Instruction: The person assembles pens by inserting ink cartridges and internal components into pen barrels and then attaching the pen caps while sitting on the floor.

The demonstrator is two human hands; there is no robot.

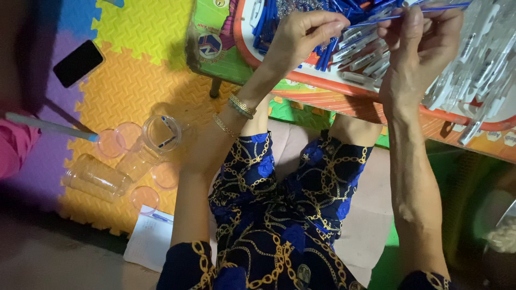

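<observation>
Both forearms reach up over the lap to the low desk (322, 88), its near edge crossing just beyond the knees. The right hand (422, 40) pinches a thin blue pen refill (408, 13); the left hand (306, 32) pinches something too small to tell, above heaped pen parts.

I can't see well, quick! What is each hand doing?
Left hand: closed, pinching one end of a thin blue plastic pen refill.
Right hand: closed, gripping the same refill.
</observation>
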